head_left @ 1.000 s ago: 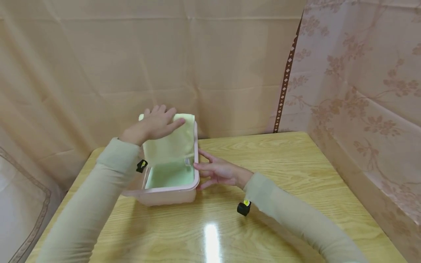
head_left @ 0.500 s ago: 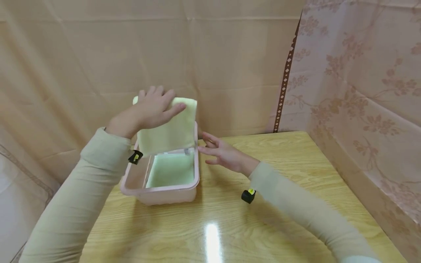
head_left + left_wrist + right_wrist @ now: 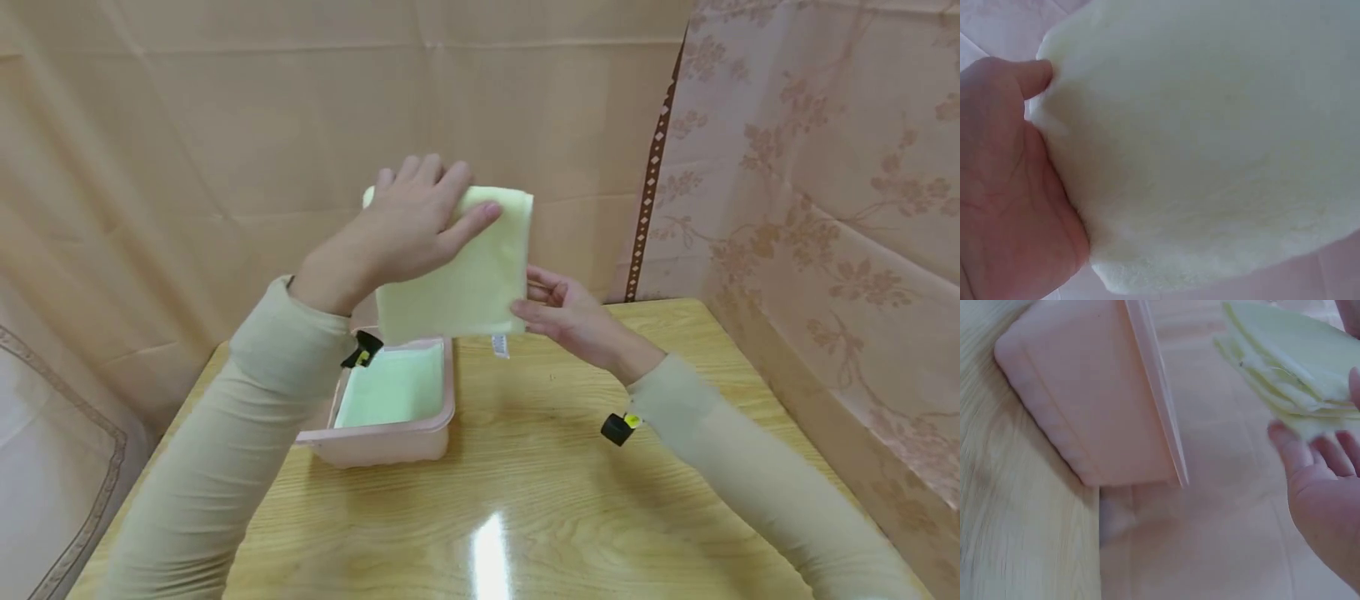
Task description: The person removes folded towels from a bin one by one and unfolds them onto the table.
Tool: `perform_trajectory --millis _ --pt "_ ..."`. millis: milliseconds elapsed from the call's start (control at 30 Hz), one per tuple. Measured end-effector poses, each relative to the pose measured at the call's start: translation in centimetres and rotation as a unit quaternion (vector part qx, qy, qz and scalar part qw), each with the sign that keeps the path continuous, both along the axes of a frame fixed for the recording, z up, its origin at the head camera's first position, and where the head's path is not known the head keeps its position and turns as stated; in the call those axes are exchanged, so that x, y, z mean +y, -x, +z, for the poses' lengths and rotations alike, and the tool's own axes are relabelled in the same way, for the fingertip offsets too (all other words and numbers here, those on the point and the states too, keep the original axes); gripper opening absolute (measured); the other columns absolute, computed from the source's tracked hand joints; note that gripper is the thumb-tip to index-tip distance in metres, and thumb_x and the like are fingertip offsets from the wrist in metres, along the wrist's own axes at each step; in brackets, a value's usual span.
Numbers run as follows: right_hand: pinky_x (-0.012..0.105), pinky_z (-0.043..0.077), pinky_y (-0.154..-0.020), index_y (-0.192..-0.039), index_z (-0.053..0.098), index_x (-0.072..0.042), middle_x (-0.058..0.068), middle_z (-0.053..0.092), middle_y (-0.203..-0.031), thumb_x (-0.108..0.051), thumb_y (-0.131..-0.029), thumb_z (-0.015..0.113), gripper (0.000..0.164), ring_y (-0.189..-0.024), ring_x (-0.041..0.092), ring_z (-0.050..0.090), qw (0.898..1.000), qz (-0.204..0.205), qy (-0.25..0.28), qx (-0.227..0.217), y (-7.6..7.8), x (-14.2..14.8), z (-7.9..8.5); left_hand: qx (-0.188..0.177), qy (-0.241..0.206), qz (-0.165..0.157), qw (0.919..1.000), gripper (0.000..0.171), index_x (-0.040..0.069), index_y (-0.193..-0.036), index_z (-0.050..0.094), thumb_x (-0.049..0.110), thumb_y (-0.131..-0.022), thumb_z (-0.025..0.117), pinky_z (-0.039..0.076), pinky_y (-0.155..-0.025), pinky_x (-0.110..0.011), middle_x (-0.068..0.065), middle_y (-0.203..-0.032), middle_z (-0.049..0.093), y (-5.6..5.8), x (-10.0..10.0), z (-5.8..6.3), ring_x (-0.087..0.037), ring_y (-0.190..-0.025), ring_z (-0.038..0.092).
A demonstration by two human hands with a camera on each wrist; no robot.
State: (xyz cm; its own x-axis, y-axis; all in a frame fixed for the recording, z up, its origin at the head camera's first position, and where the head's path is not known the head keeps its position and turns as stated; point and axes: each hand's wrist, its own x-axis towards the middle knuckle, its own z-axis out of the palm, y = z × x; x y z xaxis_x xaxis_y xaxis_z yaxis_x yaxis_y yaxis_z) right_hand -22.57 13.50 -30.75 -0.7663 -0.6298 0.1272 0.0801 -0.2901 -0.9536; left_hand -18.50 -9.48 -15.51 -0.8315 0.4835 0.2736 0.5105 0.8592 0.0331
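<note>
A folded pale yellow towel [image 3: 457, 275] with a small white tag [image 3: 500, 346] hangs in the air behind and to the right of a pink plastic bin [image 3: 397, 446]. My left hand [image 3: 401, 221] grips its top edge, thumb on the near face and fingers over the far side. In the left wrist view the soft cloth [image 3: 1210, 150] fills most of the picture. My right hand [image 3: 573, 321] is at the towel's lower right edge, thumb tip right at the border and fingers loosely bent. The folded layers of the towel [image 3: 1291, 369] show above that hand in the right wrist view.
A light green folded cloth [image 3: 397, 383] lies inside the bin, in a divided-off part. The bin stands on the left of a wooden table [image 3: 600, 500]. Beige curtains [image 3: 525, 108] hang close behind the table, a floral one [image 3: 840, 208] at right.
My left hand has lifted the yellow towel up out of the bin and moved it to the right. My right hand has left the bin's side and come up to the towel's edge.
</note>
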Motion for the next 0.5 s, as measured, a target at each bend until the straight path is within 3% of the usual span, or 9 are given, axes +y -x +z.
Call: perform_trajectory --millis 200,333,500 --pt "0.033 0.058 -0.086 -0.136 0.062 -0.009 0.009 0.065 -0.124 0.001 -0.099 0.063 0.039 -0.105 0.022 0.068 0.999 -0.033 -0.037 0.017 -0.9 4.5 -0.9 0.022 -0.013 0.01 0.9996 0.049 0.012 -0.113 0.048 0.058 -0.106 0.033 0.033 -0.084 -0.044 -0.008 -0.103 0.047 0.6 3.9 -1.9 -0.029 -0.101 0.044" --pt "0.03 0.058 -0.078 -0.13 0.065 -0.013 0.007 0.066 -0.118 -0.001 -0.101 0.06 0.032 -0.099 0.019 0.069 0.998 -0.033 -0.058 0.013 -1.4 7.2 -2.1 0.018 -0.006 0.017 0.9997 0.047 0.013 -0.113 0.048 0.057 -0.106 0.032 0.035 -0.084 -0.045 -0.007 -0.104 0.048 0.9 6.4 -3.7 -0.029 -0.101 0.046" --pt "0.036 0.059 -0.081 -0.131 0.065 -0.014 0.008 0.068 -0.119 -0.001 -0.102 0.057 0.032 -0.101 0.021 0.07 0.997 -0.031 -0.076 0.005 -1.9 10.2 -3.4 0.008 0.012 0.018 0.9997 0.05 0.012 -0.117 0.049 0.057 -0.107 0.03 0.041 -0.083 -0.044 -0.008 -0.107 0.051 1.5 9.0 -5.5 -0.028 -0.1 0.05"
